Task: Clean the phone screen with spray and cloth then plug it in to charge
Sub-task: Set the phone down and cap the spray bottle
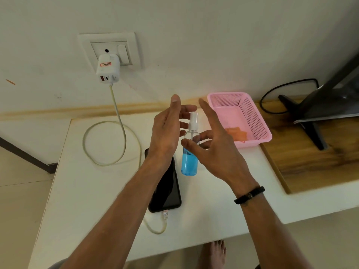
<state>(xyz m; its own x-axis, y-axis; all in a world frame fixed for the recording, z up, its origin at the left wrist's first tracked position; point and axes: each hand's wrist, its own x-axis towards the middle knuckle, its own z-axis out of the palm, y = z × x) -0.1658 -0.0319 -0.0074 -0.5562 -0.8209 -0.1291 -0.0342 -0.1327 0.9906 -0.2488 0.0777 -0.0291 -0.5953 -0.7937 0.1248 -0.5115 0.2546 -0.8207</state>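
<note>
A black phone [167, 191] lies screen up on the white table [97, 191], with the white charging cable [120, 121] plugged into its near end. The cable runs up to a white charger [107, 69] in the wall socket. A clear spray bottle [190, 152] of blue liquid stands upright just right of the phone. My left hand [167, 131] and my right hand [211, 140] hover open on either side of the bottle's top, fingers spread, holding nothing. An orange cloth [238, 133] lies in the pink basket [258, 121].
A wooden board [310, 162] lies to the right with a dark monitor stand [310, 125] and a black cable [272, 98] on it. The table's front edge runs just above my bare foot [215, 253].
</note>
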